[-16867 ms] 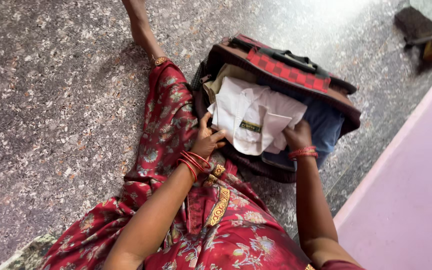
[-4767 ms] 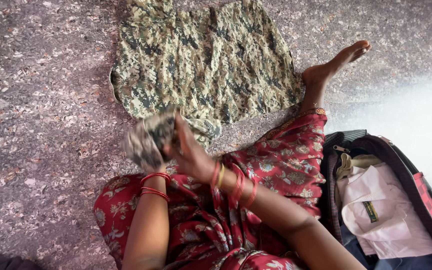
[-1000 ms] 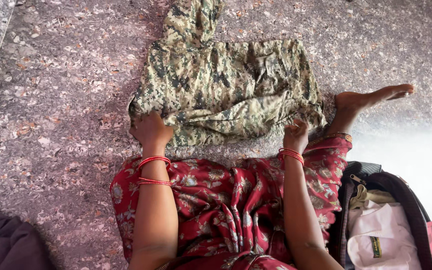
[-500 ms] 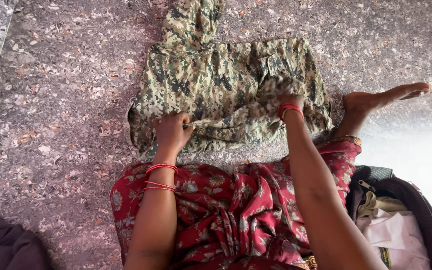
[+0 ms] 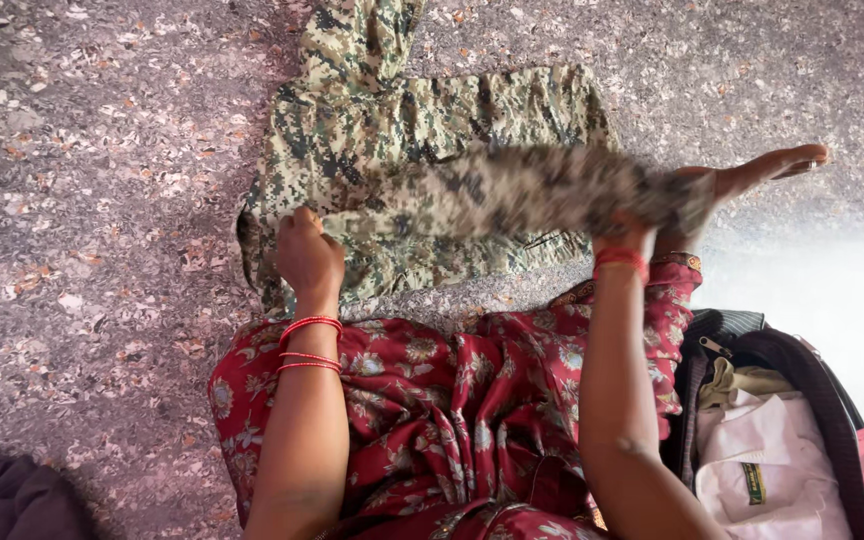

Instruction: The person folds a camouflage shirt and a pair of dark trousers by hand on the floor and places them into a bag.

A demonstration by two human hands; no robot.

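Item, nearest: red flowered dress (image 5: 452, 420) over the seated person's lap, both forearms reaching forward across it, red bangles (image 5: 304, 345) at each wrist.

Item, lower right: open bag (image 5: 792, 420) on the floor, holding a folded white shirt (image 5: 772, 470) on top of other clothes. Unchanged in content from half a second ago.

Item, lower left corner: a dark cloth (image 5: 12, 495), partly in view.

Item, left hand (image 5: 307, 255): fingers curled shut, pinching the near left edge of the camouflage garment (image 5: 402, 140) and pinning it low against the floor (image 5: 102, 200).

Item, right hand (image 5: 624, 235): mostly hidden under the cloth it lifts; the grip reads as closed on the fabric, though the fingers themselves cannot be seen.

Item, change: half a second ago the right hand was over the middle of the garment; it has since drawn out to the right, and a flap of cloth is now raised and blurred with motion between the two hands, stretched taut. Judged a fold in progress, the flap not yet laid down.

Item, beyond: the rest of the garment flat on the speckled stone floor, one leg or sleeve running to the top edge. A bare foot (image 5: 762, 170) lies just right of the raised flap.
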